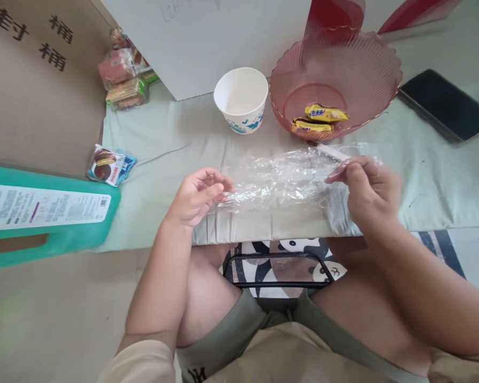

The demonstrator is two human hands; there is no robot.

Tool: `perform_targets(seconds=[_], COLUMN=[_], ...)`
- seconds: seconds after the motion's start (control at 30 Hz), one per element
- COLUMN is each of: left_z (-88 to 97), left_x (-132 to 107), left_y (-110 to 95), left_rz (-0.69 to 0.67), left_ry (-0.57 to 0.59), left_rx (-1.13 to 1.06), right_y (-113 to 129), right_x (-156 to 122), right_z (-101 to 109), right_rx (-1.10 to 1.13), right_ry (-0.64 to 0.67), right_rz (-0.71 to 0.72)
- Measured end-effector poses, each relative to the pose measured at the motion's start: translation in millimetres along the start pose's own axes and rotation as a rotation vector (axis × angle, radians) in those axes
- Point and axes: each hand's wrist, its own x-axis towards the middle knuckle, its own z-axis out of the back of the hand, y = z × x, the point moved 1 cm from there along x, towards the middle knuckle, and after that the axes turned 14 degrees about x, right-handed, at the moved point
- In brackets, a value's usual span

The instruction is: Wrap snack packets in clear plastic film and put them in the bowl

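Note:
A crinkled clear plastic bag (281, 181) is stretched flat over the near edge of a low table covered with pale green cloth (167, 138). My left hand (197, 197) pinches the bag's left end with curled fingers. My right hand (369, 191) pinches the right end, near a white zip strip (332, 152). Just behind the bag stands a pink ribbed bowl (367, 69) holding two yellow snack packets (319, 119). A white paper cup (241, 100) stands empty to the bowl's left.
A wrapped chocolate pie packet (109, 165) lies at the table's left edge, and more snack packs (123, 69) are stacked at the back left. A teal plastic stool (43, 213) lies on its side at left. A dark tablet (447, 103) rests at right. A cardboard box (35, 80) stands at the back left.

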Motion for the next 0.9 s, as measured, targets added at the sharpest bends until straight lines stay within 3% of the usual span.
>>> perform_targets(seconds=[0.17,0.23,0.4,0.6,0.73,0.9], left_z=[-6.7,-8.8,-13.8,-25.3,-30.4,-15.9], left_x=[9.8,10.3,5.1,-0.2,-8.1,-13.4], left_y=[-1.1,-2.3,-2.6,0.4,4.0,11.5], left_rz=[0.025,0.067,0.172,0.223,0.241,0.270], left_ry=[-0.145,-0.120,0.079,-0.049,0.137,0.282], left_rx=[-0.069,-0.067,0.058,0.153,0.097,0.259], right_y=[2.5,2.2,-1.5,-7.9,-10.3,-9.6], right_x=[2.3,2.9,7.8,11.2,1.3,-6.6], right_z=[-3.2,-3.6,-0.4,7.5,5.7,0.6], right_rx=[0.036,0.016,-0.044,-0.260,-0.295,-0.451], right_ry=[-0.100,-0.104,-0.085,-0.019,-0.085,-0.087], right_rz=[-0.057,-0.059,-0.130,-0.269,-0.232,-0.145])
